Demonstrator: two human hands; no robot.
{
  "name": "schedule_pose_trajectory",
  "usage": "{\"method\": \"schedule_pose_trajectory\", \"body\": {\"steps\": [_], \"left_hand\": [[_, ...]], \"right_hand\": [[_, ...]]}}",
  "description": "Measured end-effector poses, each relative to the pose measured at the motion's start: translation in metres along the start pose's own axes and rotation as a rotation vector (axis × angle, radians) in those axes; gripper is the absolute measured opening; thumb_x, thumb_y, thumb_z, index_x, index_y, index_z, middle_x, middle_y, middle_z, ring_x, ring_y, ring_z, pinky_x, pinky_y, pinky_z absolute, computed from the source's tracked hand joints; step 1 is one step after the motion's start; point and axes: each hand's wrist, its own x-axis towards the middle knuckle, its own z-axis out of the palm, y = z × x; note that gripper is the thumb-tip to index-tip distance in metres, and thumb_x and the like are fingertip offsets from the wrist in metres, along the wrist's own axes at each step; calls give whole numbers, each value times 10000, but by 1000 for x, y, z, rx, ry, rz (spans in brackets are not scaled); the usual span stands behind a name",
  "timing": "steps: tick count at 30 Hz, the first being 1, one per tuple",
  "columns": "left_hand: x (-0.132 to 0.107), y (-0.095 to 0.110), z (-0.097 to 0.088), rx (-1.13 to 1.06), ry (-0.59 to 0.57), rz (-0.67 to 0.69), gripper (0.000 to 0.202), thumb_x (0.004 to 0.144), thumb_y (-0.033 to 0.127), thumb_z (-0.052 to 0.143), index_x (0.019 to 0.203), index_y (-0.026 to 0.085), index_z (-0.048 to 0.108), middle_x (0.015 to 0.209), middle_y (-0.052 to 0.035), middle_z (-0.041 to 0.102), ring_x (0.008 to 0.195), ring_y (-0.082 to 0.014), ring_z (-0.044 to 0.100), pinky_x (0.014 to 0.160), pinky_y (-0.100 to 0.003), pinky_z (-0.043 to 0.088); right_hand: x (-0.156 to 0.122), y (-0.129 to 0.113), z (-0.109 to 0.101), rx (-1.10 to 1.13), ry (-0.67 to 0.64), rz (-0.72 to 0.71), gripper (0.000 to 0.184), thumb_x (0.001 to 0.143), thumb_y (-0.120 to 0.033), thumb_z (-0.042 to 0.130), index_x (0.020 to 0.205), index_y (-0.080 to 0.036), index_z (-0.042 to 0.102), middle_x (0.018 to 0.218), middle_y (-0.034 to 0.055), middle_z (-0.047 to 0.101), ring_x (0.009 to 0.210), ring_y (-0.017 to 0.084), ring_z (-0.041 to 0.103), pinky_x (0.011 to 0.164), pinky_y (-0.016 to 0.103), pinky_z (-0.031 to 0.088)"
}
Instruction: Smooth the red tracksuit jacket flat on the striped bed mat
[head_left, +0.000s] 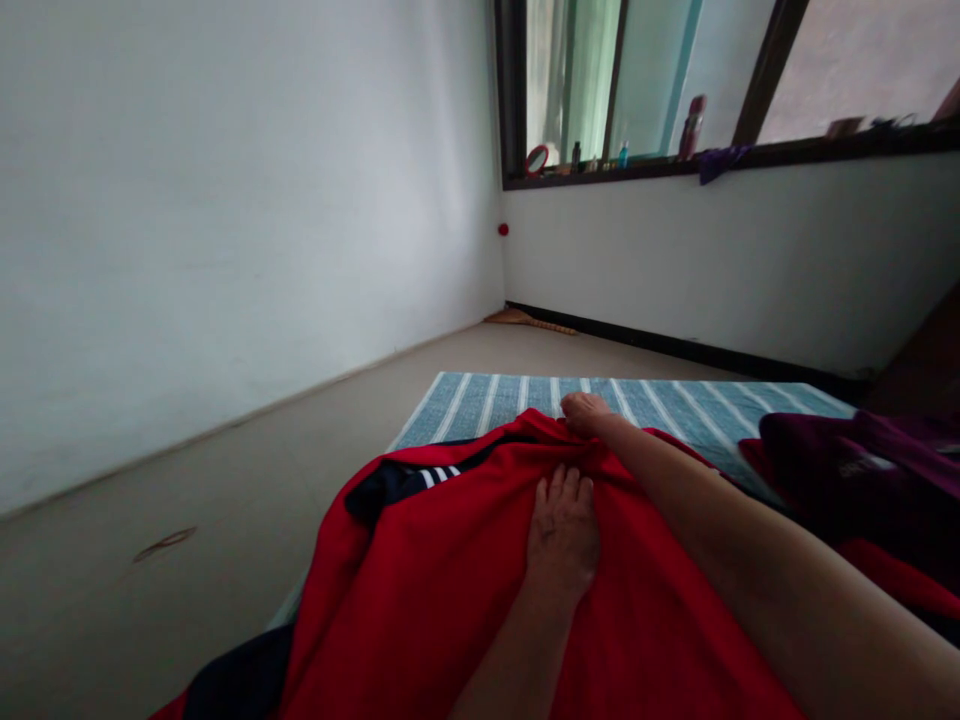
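Spread over the surface in front of me lies a red jacket (442, 560) with navy panels and white stripes on its sleeve. My left hand (564, 530) rests flat on the red cloth, fingers stretched out. Farther forward, at the jacket's upper edge, my right hand (589, 412) is closed on the gathered fabric; its fingertips are partly hidden. Folds run from that point across the garment. Beneath it is a blue cloth with white stripes (480, 405).
Dark purple and red clothes (862, 470) are piled on the right. A broom (529, 320) lies on the floor by the far corner. On the window sill stand a pink bottle (691, 130) and a small round mirror (537, 160). A thin loop (165, 543) lies on the left floor.
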Motion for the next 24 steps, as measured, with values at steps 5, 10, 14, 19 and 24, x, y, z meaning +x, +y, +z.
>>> {"method": "schedule_pose_trajectory", "body": {"steps": [5, 10, 14, 19, 24], "left_hand": [[0, 1, -3, 4, -32, -23, 494, 920, 150, 277, 1389, 154, 434, 1489, -82, 355, 1398, -215, 253, 1148, -408, 209], [4, -1, 0, -12, -62, -18, 483, 937, 176, 271, 1397, 150, 416, 1495, -84, 347, 1402, -222, 243, 1149, -420, 207], [5, -2, -1, -3, -90, -9, 487, 926, 168, 314, 1404, 147, 403, 1505, -92, 327, 1414, -263, 193, 1143, -448, 215], [6, 0, -3, 15, -67, -19, 484, 927, 120, 281, 1385, 164, 433, 1480, -91, 376, 1408, -279, 202, 1128, -471, 247], [7, -1, -2, 13, -41, -16, 478, 928, 126, 278, 1374, 148, 445, 1462, -93, 406, 1390, -295, 241, 1123, -461, 254]], "right_hand": [[-2, -2, 2, 53, 43, -12, 305, 915, -341, 581, 1161, -163, 565, 1163, 76, 574, 1004, 212, 588, 842, 405, 505], [-9, -1, -8, 158, 99, -32, 269, 927, -364, 556, 1097, -158, 593, 1109, 64, 599, 961, 198, 599, 827, 392, 507], [-28, 8, -20, 274, 45, -155, 248, 918, -342, 547, 972, -128, 660, 856, 23, 655, 778, 151, 619, 679, 269, 497], [-49, 19, -21, 326, -33, -267, 195, 826, -281, 595, 853, -136, 722, 692, -21, 642, 665, 108, 576, 563, 179, 393], [-46, 7, -13, 238, -44, -251, 105, 815, -162, 605, 871, -131, 688, 730, -13, 636, 671, 115, 576, 613, 222, 429]]}}
